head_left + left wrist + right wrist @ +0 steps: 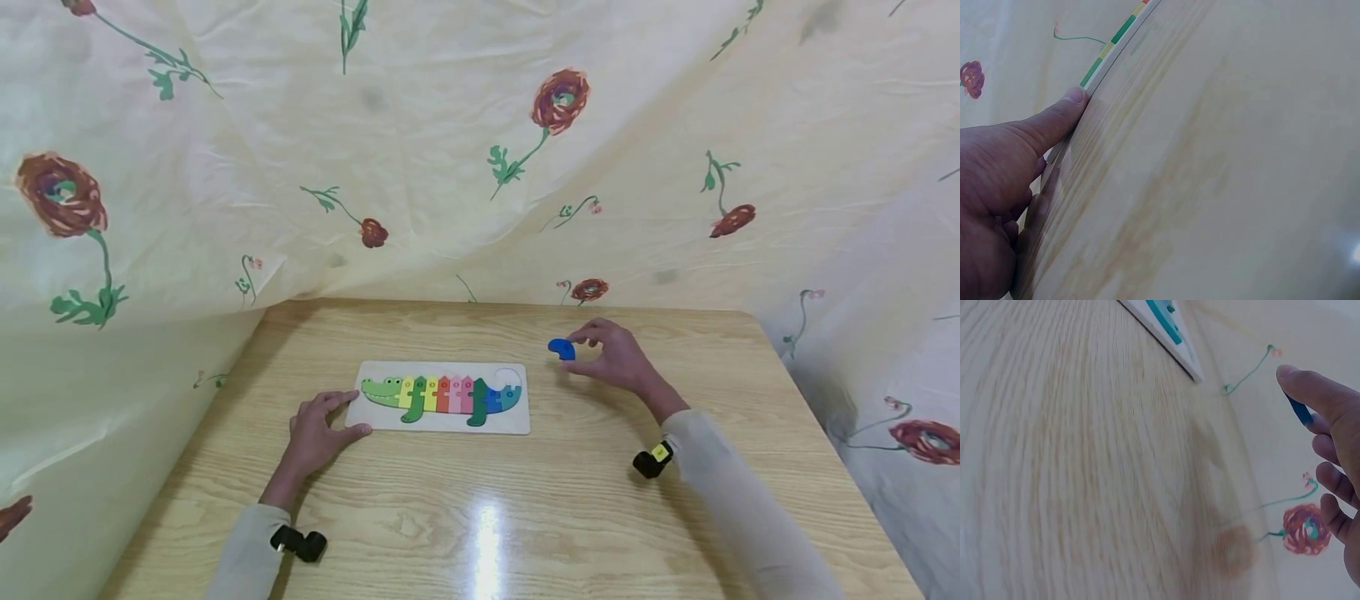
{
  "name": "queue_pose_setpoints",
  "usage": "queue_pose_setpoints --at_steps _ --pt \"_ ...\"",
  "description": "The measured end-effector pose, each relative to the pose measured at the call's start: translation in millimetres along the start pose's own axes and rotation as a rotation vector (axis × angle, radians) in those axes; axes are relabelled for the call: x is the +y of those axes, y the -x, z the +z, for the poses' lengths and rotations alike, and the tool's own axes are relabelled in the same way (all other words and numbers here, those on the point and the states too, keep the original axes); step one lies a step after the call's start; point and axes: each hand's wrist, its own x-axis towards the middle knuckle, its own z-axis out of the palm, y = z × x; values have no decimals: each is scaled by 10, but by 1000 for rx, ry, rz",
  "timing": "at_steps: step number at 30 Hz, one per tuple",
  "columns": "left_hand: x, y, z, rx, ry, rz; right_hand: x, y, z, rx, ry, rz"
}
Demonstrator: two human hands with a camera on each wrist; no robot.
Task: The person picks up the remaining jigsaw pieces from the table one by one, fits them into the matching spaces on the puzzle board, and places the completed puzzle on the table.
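Note:
A wooden crocodile puzzle board lies flat on the table, with colourful pieces set in it and a pale curved recess at the tail. My left hand holds the board's left end, the thumb at the near corner and a finger at the left edge. In the left wrist view the thumb touches the board's side. To the right of the board, my right hand pinches a blue curved puzzle piece between thumb and fingers, above the table. The right wrist view shows that piece edge-on, partly hidden by the thumb.
The light wood-grain table extends around the board, with a bright reflection near its front. A cream cloth with printed red flowers hangs behind the table and along its sides. Each wrist wears a small black camera.

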Motion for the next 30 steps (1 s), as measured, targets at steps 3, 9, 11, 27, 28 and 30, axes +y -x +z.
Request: queue_pose_setpoints --at_steps 3,9,11,27,28,30 --pt "-13 0 7 1 0 1 -40 -11 24 5 -3 -17" --pt "-19 2 14 5 4 10 -124 -24 86 1 -33 -32" --pt "-14 2 13 6 4 11 -160 -31 106 1 -44 -32" --pt "-22 -9 3 7 -10 19 -317 -93 350 8 -103 -64" --pt "-20 -7 3 6 -10 21 -322 -93 366 3 -105 -60" --pt "-16 -5 3 6 -8 17 -337 -94 394 -7 -114 -54"
